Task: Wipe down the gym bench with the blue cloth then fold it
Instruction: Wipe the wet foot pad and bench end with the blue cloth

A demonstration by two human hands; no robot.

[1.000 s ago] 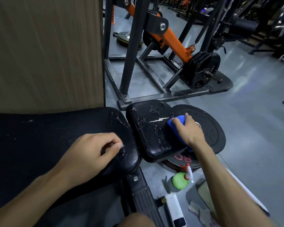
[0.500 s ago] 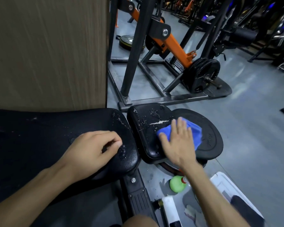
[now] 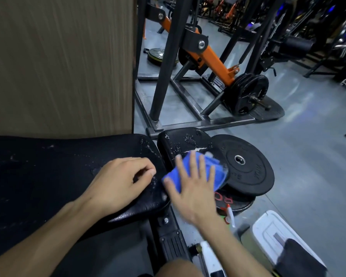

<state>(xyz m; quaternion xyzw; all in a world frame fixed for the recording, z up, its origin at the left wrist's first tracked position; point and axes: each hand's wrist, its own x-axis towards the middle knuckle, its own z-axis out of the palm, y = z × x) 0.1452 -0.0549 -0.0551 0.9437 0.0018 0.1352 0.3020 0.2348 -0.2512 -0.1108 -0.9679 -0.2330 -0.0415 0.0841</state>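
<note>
While wiping is under way | left hand rests on long pad, fingers loosely curled, holding nothing | right hand presses blue cloth flat on small pad, fingers spread | next: sweep far droplets

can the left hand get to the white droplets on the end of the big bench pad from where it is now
Probably yes. The left hand rests on the big bench pad, with its fingers beside the droplets at the pad's end. Nothing lies between them; the blue cloth sits on the neighbouring pad.

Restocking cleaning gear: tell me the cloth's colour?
Blue, the cloth under the right hand; head view.
</note>
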